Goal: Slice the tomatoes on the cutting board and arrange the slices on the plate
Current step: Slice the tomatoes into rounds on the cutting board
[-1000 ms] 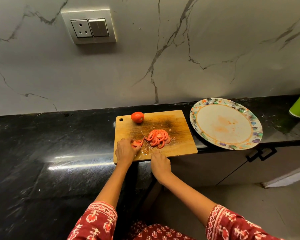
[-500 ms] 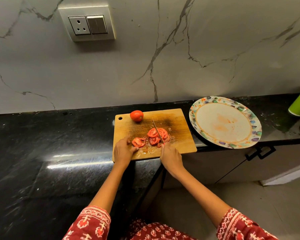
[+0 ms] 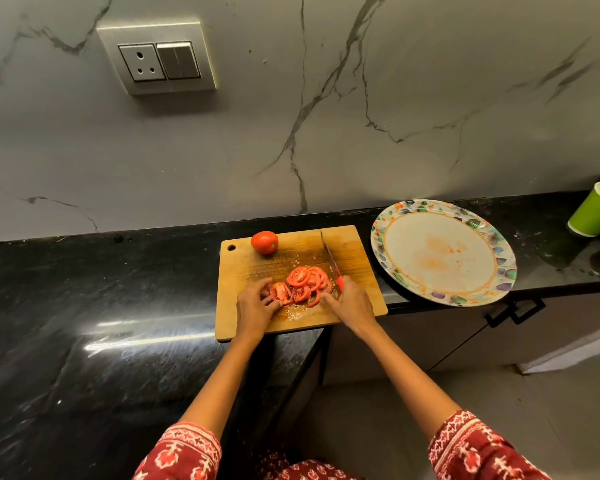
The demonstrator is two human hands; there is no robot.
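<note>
As the head view is the only view supplied, all items are located relative to the cutting board [image 3: 354, 258], which lies on the dark bench [image 3: 84, 306] with its near edge overhanging the bench corner.

Handling of the task's thing. The tomato slices [image 3: 303, 284] lie in an overlapping heap at the centre of the board, with juice and seeds on the wood just in front of them. They are judged light, soft, wet and slippery, and liable to tear or shed seeds if pinched at the middle. They are best taken at the firmer skin rim, or gathered from both sides and lifted as a stack. The whole tomato [image 3: 264, 242] rests at the far left part of the board, beside the hanging hole; it is judged firm, smooth and apt to roll.

Hand pose. The left hand [image 3: 255, 308] reaches over the near edge of the board, palm down, fingers curled against the left side of the heap. Its grip touches the slices but is not visibly closed around any. The right hand [image 3: 352, 303] sits at the right side of the heap, its grip clenched on the red handle of the knife [image 3: 329, 259]; the blade points toward the far edge of the board.

The plate [image 3: 499, 271] lies just right of the board, carrying no slices, only faint reddish smears. A green cup [image 3: 594, 211] stands farther right.
</note>
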